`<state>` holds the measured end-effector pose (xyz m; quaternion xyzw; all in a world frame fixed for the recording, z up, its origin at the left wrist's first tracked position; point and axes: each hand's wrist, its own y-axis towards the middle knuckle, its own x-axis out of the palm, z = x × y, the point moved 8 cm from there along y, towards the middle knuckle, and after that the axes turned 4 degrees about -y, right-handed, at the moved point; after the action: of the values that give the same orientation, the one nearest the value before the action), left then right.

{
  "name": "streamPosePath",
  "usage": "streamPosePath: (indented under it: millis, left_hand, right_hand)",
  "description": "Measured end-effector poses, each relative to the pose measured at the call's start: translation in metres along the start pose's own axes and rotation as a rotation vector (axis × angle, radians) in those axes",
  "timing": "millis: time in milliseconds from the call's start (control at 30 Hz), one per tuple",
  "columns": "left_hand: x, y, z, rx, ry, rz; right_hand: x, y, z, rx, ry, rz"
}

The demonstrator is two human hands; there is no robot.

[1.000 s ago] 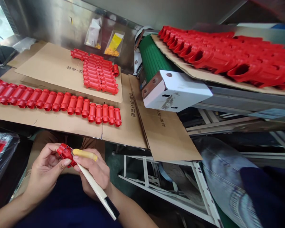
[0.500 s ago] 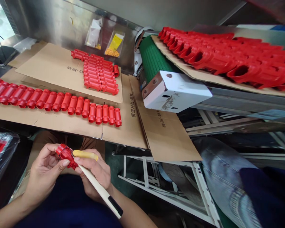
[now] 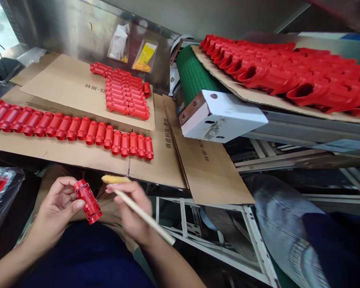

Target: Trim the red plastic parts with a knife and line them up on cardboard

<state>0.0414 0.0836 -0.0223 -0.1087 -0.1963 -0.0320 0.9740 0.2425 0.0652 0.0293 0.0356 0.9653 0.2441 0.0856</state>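
Note:
My left hand (image 3: 58,206) grips a red plastic housing (image 3: 88,201) between thumb and fingers, its ribbed, detailed side facing up. To the right of it, my right hand (image 3: 135,210) is closed round a pale stick-like tool (image 3: 145,217), slightly blurred. A yellow cover (image 3: 115,179) sits on one of its fingers. The tool and the right hand are apart from the red housing. Both hands are above my lap, below the table's front edge.
A row of red housings (image 3: 73,129) lies on cardboard (image 3: 156,168), with a stacked group (image 3: 127,94) behind. More red parts (image 3: 270,74) rest on cardboard over a green conveyor (image 3: 195,72). Small bags (image 3: 145,56) lie at the back. Another person's jeans (image 3: 285,224) show at right.
My right hand has moved away from the red housing, to the right, with the pale tool. The housing is now more fully visible in my left hand.

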Motion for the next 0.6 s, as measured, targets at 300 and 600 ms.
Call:
streamPosePath:
  millis: [300, 600]
  left_hand:
    - [0.001, -0.002, -0.012, -0.084, -0.076, -0.035]
    - [0.004, -0.001, -0.007, -0.066, -0.064, -0.070]
  right_hand:
    - [0.000, -0.002, -0.014, -0.045, -0.037, -0.110]
    - [0.014, -0.009, -0.030, -0.360, -0.299, -0.246]
